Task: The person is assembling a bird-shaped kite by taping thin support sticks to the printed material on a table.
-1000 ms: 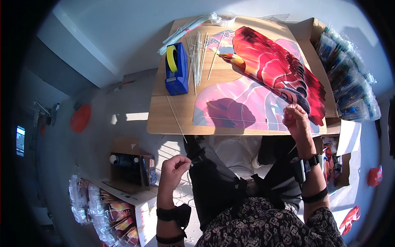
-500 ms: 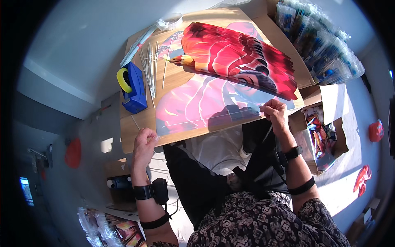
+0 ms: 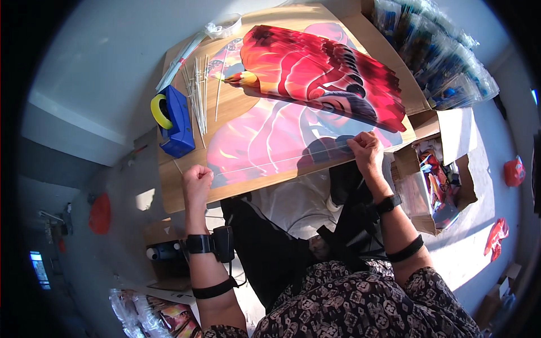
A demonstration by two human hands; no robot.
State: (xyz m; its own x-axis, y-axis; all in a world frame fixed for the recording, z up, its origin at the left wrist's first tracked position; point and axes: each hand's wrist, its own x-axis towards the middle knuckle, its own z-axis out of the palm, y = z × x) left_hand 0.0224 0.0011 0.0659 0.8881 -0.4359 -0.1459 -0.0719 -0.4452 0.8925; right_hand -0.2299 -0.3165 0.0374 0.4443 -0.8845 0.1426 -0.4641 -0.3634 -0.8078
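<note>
So, thin pale strip (image 3: 276,161) spans left hand (image 3: 197,179) to right hand (image 3: 367,151), over pink printed sheet (image 3: 253,138). Both closed in a pinch, 1 end each. Red printed stack (image 3: 304,67) lies beyond, nearer right hand; blue tape dispenser (image 3: 179,124) beyond left.

Worktop (image 3: 172,194): light wood-brown
Upper print (image 3: 293,67): bright red, with orange, a yellow tip and a row of black spots
Lower print (image 3: 270,138): soft pink, crossed by white wavy lines, greyish towards the right
Sticks (image 3: 198,98): creamy white
Tape holder (image 3: 180,127): deep blue
Tape roll (image 3: 156,112): strong yellow
Shirt (image 3: 360,298): black, scattered with small pale figures
</note>
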